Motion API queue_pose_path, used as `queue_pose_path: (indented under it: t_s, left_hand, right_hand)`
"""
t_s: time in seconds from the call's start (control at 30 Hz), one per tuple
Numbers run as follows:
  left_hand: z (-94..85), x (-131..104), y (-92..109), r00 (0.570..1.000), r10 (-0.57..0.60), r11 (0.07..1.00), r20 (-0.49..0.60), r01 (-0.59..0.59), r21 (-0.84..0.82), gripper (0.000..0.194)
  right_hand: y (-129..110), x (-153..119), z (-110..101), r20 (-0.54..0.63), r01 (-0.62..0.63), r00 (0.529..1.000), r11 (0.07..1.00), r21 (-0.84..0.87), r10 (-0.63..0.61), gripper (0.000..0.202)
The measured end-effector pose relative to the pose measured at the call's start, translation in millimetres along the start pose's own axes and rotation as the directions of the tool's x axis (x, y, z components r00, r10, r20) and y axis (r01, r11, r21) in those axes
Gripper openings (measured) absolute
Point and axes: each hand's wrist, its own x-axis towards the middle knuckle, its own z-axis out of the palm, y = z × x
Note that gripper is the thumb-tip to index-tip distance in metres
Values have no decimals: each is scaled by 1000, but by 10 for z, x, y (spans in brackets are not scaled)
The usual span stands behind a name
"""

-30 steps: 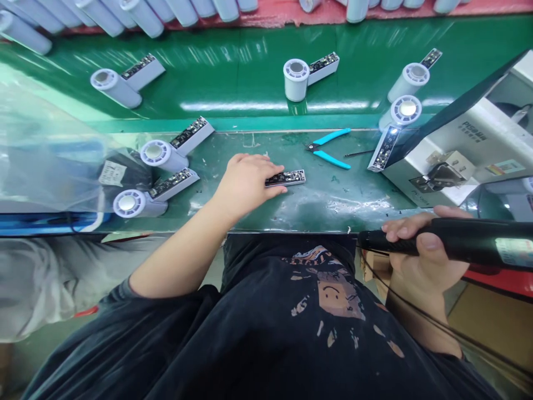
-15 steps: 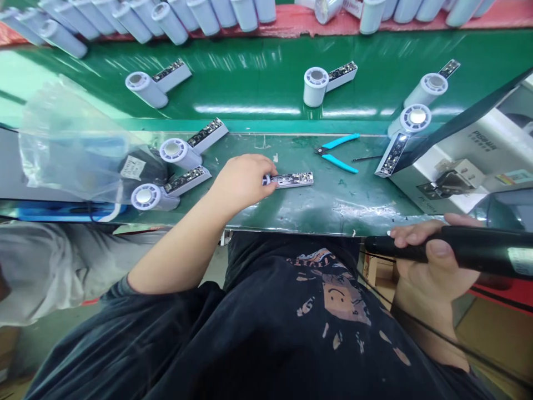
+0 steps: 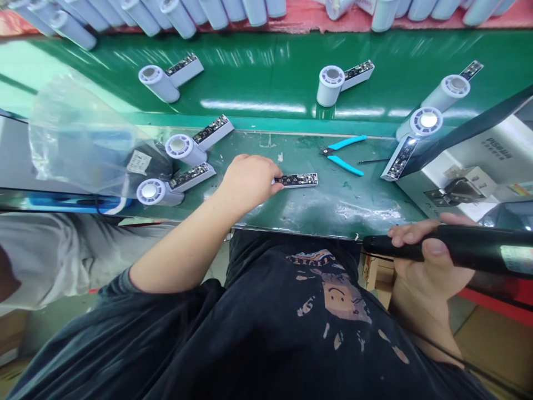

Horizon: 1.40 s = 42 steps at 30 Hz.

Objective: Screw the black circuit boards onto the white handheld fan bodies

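Note:
My left hand is closed over the round end of a hair dryer body lying on the green bench. Its handle sticks out to the right, with a bare circuit board facing up; the barrel is mostly hidden under my fingers. At the right, in front of the bench edge, my right hand grips a black corded electric screwdriver. The tool lies level, its narrow end pointing left. Teal-handled cutting pliers lie open on the bench between the hands, beside a thin dark rod.
Similar dryer bodies stand to the left, on the back ledge and at the right. Several white cylinders line the red strip behind. A plastic bag lies left, near another person's grey clothing. A grey machine stands right.
The view has shifted slightly, so most bench items appear a little farther right. My left hand keeps its hold on the dryer body, and my right hand still grips the screwdriver.

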Motion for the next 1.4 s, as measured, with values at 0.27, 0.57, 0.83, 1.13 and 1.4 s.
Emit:
queue_pose_path:
  t_s: [0.27, 0.57, 0.83, 1.13, 1.4]
  left_hand:
    - [192, -250, 37, 991, 135, 965, -22, -137, -225, 20]
    - [233, -243, 11, 993, 104, 943, -48, -114, -312, 18]
    - [250, -234, 10, 990, 137, 942, -19, -136, -305, 19]
    - [103, -369, 94, 971, 211, 949, -111, -231, -213, 44]
    - [222, -817, 827, 901, 319, 945, -294, -281, 167, 38]
  right_hand:
    - [-2, -15, -20, -9, -17, 1000, 999, -49, 16, 33]
    - [-11, 17, 91, 0, -42, 999, 993, -106, 43, 34]
    - [30, 47, 144, 50, -45, 997, 993, -111, 51, 34]
    - [-22, 25, 156, 26, -44, 999, 992, -118, 47, 32]
    - [-39, -35, 19, -20, -58, 998, 991, -118, 56, 33]
